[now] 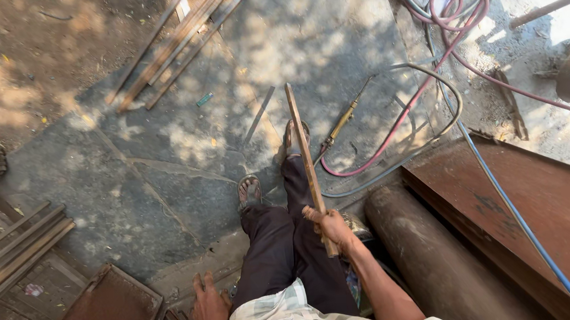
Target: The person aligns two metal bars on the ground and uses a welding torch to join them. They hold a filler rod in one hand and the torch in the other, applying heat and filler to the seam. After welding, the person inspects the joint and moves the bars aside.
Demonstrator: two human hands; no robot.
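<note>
- So from my feed, the right hand (332,228) is wrapped tight around a long rusty flat bar (307,158), which points up and away over the stone floor (167,167).
- Left hand (210,309) is open, fingers spread, resting low by the thigh.
- Brass cutting torch (343,118) lies just beyond, hoses (419,92) trailing off.
</note>
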